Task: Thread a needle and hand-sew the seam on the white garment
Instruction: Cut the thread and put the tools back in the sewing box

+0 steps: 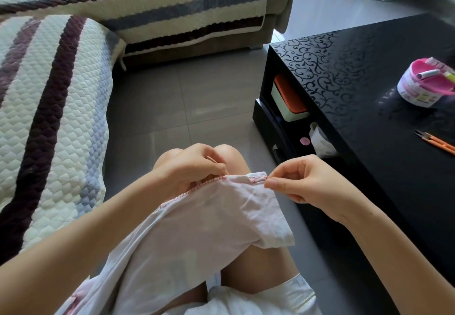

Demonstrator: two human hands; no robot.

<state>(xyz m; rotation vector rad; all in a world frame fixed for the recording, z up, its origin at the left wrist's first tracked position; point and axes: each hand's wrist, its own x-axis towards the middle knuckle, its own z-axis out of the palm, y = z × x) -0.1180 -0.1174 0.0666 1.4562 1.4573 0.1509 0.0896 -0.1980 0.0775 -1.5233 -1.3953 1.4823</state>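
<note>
Fingers (272, 182) of the right hand (302, 182) pinch the hem corner of the white garment (209, 228) draped over the knees; the left hand (193, 169) pinches its pink seam (197, 187). Stitching looks underway. I see no needle, and the next stitch needs it.

Home living room; sofa (73, 107), coffee table (369, 97)

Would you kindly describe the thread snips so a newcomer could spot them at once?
Look at the glossy black table on the right. At the frame's right edge, in front of the pink-rimmed round tub, lie the snips: the only slim, orange-handled tool.
</note>
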